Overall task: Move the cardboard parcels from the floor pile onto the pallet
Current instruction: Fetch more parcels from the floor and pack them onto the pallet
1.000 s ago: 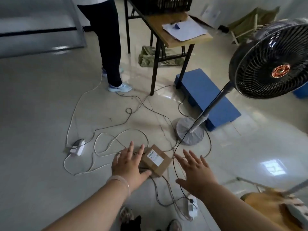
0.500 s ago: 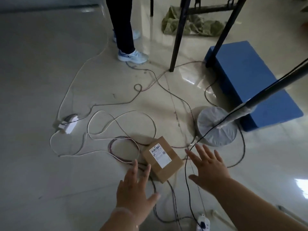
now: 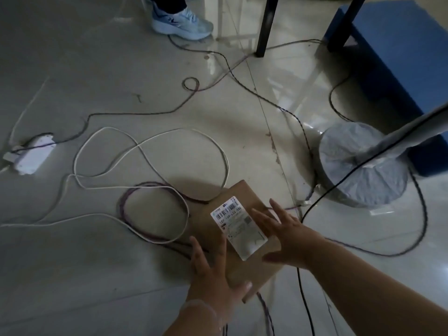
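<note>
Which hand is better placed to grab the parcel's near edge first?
Probably the left hand: its thumb sits at the near corner of the cardboard parcel, while the right hand is spread open over the top.

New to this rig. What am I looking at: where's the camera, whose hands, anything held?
No machine: a person works bare-handed, filmed by one camera on their head, looking down at the floor. Their left hand and right hand are spread open either side of a cardboard parcel with a label; nothing is gripped yet. The parcel lies among cables, near a power strip and a fan base. The blue platform at top right is probably the pallet. Another person's shoe shows at the top.
</note>
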